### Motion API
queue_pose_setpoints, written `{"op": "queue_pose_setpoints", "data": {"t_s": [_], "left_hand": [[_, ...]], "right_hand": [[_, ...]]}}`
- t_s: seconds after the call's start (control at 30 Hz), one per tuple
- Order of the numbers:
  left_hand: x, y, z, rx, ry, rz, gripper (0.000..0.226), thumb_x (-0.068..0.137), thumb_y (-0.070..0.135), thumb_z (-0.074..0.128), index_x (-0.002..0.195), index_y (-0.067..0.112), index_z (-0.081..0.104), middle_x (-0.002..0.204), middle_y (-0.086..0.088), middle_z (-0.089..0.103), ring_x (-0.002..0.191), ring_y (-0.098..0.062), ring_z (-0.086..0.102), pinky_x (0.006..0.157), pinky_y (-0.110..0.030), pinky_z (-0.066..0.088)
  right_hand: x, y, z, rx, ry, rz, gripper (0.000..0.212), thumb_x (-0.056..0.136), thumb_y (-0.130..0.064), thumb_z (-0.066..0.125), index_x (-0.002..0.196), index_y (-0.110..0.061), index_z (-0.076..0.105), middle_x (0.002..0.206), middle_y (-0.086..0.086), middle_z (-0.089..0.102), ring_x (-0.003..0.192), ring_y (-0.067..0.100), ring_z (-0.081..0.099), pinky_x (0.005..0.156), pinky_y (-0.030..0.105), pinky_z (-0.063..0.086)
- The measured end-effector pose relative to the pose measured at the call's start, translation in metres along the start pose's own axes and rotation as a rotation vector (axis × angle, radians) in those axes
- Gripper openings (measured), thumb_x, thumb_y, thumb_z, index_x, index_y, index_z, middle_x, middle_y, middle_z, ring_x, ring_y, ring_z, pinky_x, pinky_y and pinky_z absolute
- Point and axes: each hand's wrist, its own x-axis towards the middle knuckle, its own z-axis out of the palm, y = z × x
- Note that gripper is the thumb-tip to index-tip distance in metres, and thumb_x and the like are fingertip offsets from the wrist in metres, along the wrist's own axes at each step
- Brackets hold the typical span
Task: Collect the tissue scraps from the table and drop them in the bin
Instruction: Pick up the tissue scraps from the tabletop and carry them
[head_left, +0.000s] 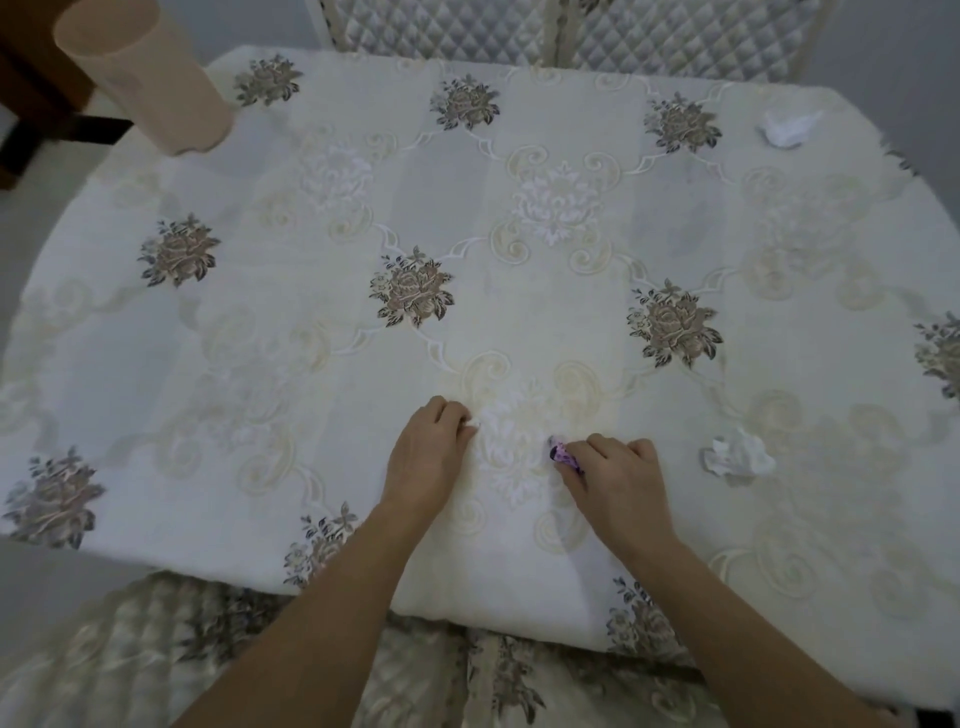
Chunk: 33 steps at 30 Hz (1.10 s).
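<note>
**Two scraps lie loose, two hands already loaded**

Two crumpled white tissue scraps are out in the open on the worktop (156, 322), which is draped in a cream embroidered cloth with grey-brown rose motifs. One white wad (737, 458) sits just beside the right hand (618, 480), on its outer side; the other white wad (789, 129) lies near the far right edge, well apart from both hands.

The left hand (428, 454) rests knuckles-up on the cloth, its fingers curled around a small white scrap (471, 427) that peeks out at the fingertips. The right hand is closed on a small purple patterned scrap (565, 457), only its end showing past the thumb. The hands are near each other but not touching.

The tall peach-coloured plastic bin (145, 78) stands at the far left corner, open end up and apparently tilted by the wide lens.

This looks like the gathering step, partway through. Next, the right hand could probably sweep up the near wad without letting go of the purple piece; the far wad needs a long reach, and the drop needs a carry across to the bin.
</note>
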Motion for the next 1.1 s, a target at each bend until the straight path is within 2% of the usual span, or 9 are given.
{"op": "queue_pose_setpoints", "data": {"t_s": [0.13,0.2,0.27,0.37,0.5,0.73,0.8,0.97,1.1], "left_hand": [[-0.008,0.012,-0.01,-0.17,0.054,-0.089,0.012,0.099,0.03,0.054,0.103,0.02,0.059,0.106,0.007,0.054,0.087,-0.012,0.057,0.074,-0.034,0.052],[-0.013,0.021,-0.02,-0.235,0.054,-0.123,0.012,0.099,0.036,0.052,0.099,0.025,0.056,0.096,0.008,0.06,0.08,-0.01,0.058,0.073,-0.033,0.052],[-0.02,0.034,-0.031,-0.32,0.035,-0.139,0.013,0.099,0.04,0.053,0.096,0.027,0.055,0.084,0.006,0.065,0.075,-0.009,0.061,0.072,-0.033,0.053],[-0.033,0.056,-0.047,-0.459,0.079,-0.113,0.009,0.096,0.037,0.061,0.094,0.028,0.057,0.085,0.011,0.066,0.074,-0.005,0.062,0.067,-0.027,0.052],[-0.054,0.082,-0.071,-0.576,0.13,-0.059,0.006,0.093,0.031,0.066,0.097,0.03,0.062,0.087,0.011,0.067,0.072,-0.01,0.067,0.064,-0.028,0.055],[-0.087,0.111,-0.107,-0.639,0.214,0.018,0.005,0.091,0.031,0.068,0.095,0.028,0.066,0.084,0.011,0.068,0.07,-0.012,0.067,0.061,-0.029,0.055],[-0.096,0.114,-0.114,-0.651,0.229,0.036,0.004,0.092,0.03,0.068,0.094,0.027,0.066,0.084,0.01,0.068,0.069,-0.013,0.068,0.061,-0.03,0.055],[-0.12,0.111,-0.131,-0.682,0.248,0.033,0.003,0.092,0.029,0.068,0.092,0.026,0.067,0.082,0.009,0.069,0.066,-0.009,0.068,0.061,-0.031,0.056],[-0.148,0.101,-0.145,-0.672,0.327,-0.005,0.003,0.091,0.029,0.069,0.091,0.027,0.067,0.082,0.013,0.068,0.066,-0.008,0.068,0.059,-0.028,0.056]], "right_hand": [[0.006,-0.004,-0.017,0.254,-0.078,0.254,0.018,0.09,-0.033,0.066,0.077,-0.021,0.066,0.064,-0.009,0.051,0.058,0.015,0.051,0.066,0.035,0.037],[0.011,-0.008,-0.033,0.43,-0.076,0.332,0.015,0.09,-0.031,0.068,0.079,-0.022,0.067,0.065,-0.011,0.048,0.06,0.01,0.049,0.063,0.034,0.042],[0.014,-0.016,-0.05,0.547,-0.031,0.397,0.01,0.089,-0.03,0.069,0.083,-0.022,0.07,0.068,-0.01,0.052,0.063,0.007,0.052,0.062,0.028,0.041],[0.016,-0.029,-0.077,0.633,0.038,0.461,0.009,0.087,-0.03,0.071,0.087,-0.021,0.072,0.069,-0.009,0.059,0.065,0.005,0.056,0.061,0.022,0.04],[0.012,-0.042,-0.112,0.625,0.124,0.457,0.011,0.086,-0.031,0.072,0.081,-0.022,0.07,0.065,-0.009,0.062,0.062,0.007,0.058,0.058,0.027,0.045],[-0.008,-0.064,-0.161,0.661,0.265,0.472,0.012,0.084,-0.032,0.073,0.078,-0.022,0.068,0.062,-0.007,0.063,0.06,0.012,0.06,0.059,0.036,0.051],[-0.016,-0.07,-0.169,0.679,0.285,0.473,0.011,0.084,-0.031,0.073,0.079,-0.022,0.069,0.061,-0.008,0.062,0.059,0.011,0.058,0.058,0.034,0.051],[-0.03,-0.09,-0.181,0.74,0.327,0.465,0.011,0.085,-0.028,0.074,0.076,-0.023,0.068,0.059,-0.009,0.061,0.061,0.009,0.057,0.055,0.019,0.043],[-0.034,-0.113,-0.181,0.783,0.266,0.405,0.016,0.084,-0.03,0.074,0.072,-0.023,0.066,0.058,-0.005,0.059,0.06,0.013,0.055,0.057,0.026,0.043]]}}
